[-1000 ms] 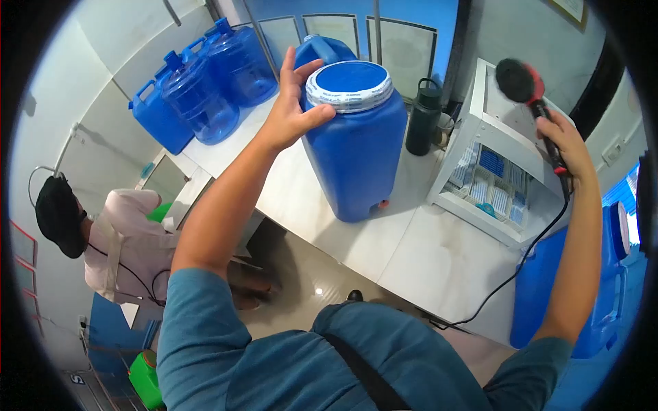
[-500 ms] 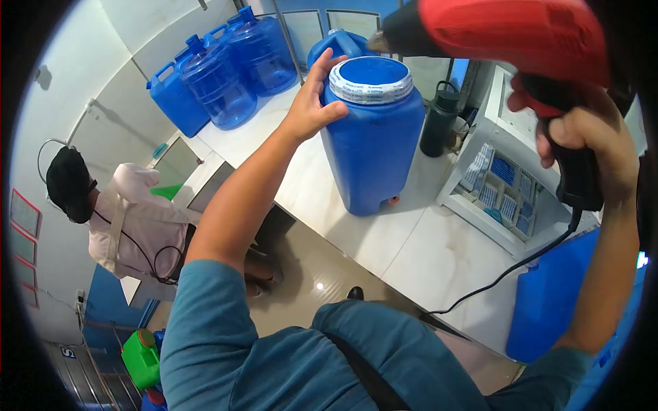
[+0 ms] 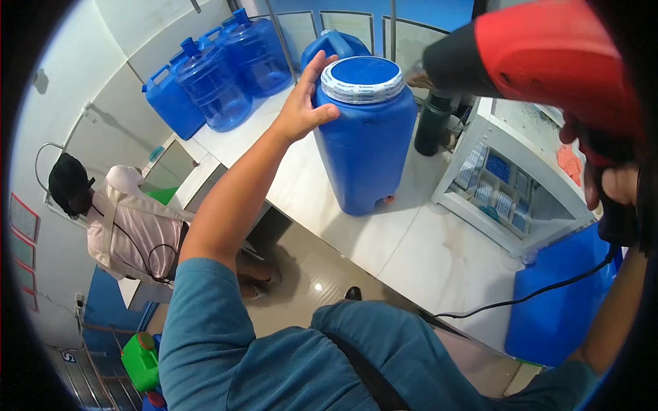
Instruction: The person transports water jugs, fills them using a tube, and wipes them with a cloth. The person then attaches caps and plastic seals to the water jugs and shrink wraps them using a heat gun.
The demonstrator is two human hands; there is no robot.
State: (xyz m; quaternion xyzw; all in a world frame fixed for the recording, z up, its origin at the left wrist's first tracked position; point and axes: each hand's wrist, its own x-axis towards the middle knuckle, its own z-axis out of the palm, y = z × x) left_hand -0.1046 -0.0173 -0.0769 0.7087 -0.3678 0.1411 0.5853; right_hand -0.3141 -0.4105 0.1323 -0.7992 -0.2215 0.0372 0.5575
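A tall blue water container (image 3: 365, 151) stands upright on the counter. Its round blue cap (image 3: 363, 70) has a white printed plastic band (image 3: 363, 93) around its side. My left hand (image 3: 306, 103) rests against the left of the cap and shoulder, fingers stretched and thumb apart. In my right hand (image 3: 617, 186) is a red and black heat gun (image 3: 541, 55), gripped by its handle. Its blurred metal nozzle (image 3: 419, 77) points left at the band from just beside it. Part of the right hand lies in the dark edge of the view.
Several blue water bottles (image 3: 214, 96) stand at the back left, and another blue jug (image 3: 336, 46) is behind the container. A dark green flask (image 3: 432, 125) and white cabinet (image 3: 480, 226) stand right. The black cord (image 3: 521, 300) crosses the counter. A person (image 3: 130, 219) is at left.
The heat gun has moved right and down, its nozzle going from above and behind the cap to the band's right side. My left hand keeps its place on the container.
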